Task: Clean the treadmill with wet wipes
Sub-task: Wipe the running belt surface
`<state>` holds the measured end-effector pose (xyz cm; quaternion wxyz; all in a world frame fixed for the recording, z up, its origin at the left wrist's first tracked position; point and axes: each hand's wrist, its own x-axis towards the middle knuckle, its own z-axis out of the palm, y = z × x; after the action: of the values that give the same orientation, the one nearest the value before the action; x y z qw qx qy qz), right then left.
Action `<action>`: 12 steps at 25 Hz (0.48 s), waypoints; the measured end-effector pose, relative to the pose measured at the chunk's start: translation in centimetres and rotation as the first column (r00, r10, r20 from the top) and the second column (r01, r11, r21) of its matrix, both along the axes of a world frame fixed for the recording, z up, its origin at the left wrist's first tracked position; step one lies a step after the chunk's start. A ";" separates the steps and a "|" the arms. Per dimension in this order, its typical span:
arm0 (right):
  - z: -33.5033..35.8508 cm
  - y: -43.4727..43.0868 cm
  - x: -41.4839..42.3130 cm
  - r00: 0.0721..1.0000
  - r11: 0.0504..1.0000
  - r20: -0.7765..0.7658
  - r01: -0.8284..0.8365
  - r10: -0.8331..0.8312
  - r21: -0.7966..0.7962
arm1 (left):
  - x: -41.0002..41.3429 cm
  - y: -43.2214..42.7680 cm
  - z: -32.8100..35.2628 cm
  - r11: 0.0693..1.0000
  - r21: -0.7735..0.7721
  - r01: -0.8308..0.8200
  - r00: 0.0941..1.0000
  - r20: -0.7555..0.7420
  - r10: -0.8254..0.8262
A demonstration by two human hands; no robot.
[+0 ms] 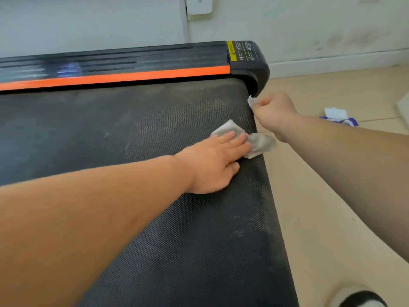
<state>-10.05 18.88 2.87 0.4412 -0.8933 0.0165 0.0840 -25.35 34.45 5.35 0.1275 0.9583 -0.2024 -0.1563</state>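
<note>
A person's left hand [212, 167] lies flat, fingers straight, pressing a greyed wet wipe [261, 145] onto the dusty black treadmill belt [155, 129] near its edge. Just beyond it, the right hand [274, 111] is clenched round a second small wipe [251, 100] at the belt's corner, beneath the black end cap [254, 69]. Past that fist, a wipes pack [336, 117] lies on the floor.

One view, worn on my head: faces forward and down, close over the treadmill belt [110, 134], wall [309, 29] beyond.
</note>
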 end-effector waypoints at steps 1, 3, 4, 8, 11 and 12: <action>0.0 0.0 -0.5 1.000 1.000 0.021 -0.008 0.008 -0.006 | 0.1 0.0 -0.3 0.993 0.011 -0.115 0.993 0.002 0.115; 0.2 0.0 -1.3 0.998 0.997 0.048 -0.024 0.028 -0.076 | -0.4 -0.4 -0.3 0.959 0.026 -0.281 0.960 0.009 0.281; 0.6 -0.2 -1.9 0.995 0.987 0.067 -0.058 0.069 -0.147 | -1.0 -1.2 -0.2 0.968 0.032 -0.247 0.969 0.009 0.247; 1.7 -0.7 -5.4 0.936 0.838 0.066 -0.276 0.346 -0.471 | -4.5 -3.3 0.7 0.979 0.152 -0.138 0.990 -0.001 0.140; 1.9 -1.6 -9.5 0.949 0.854 -0.029 -0.297 0.315 -0.427 | -7.0 -3.9 1.3 0.961 0.186 -0.206 0.973 -0.061 0.220; 2.1 -2.4 -10.9 0.960 0.878 -0.084 -0.278 0.267 -0.389 | -7.9 -4.3 1.5 0.963 0.192 -0.187 0.976 -0.071 0.204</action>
<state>-20.94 16.48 4.97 0.2344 -0.9562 -0.0866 0.1527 -33.21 30.12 6.84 0.0620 0.9733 -0.0854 -0.2040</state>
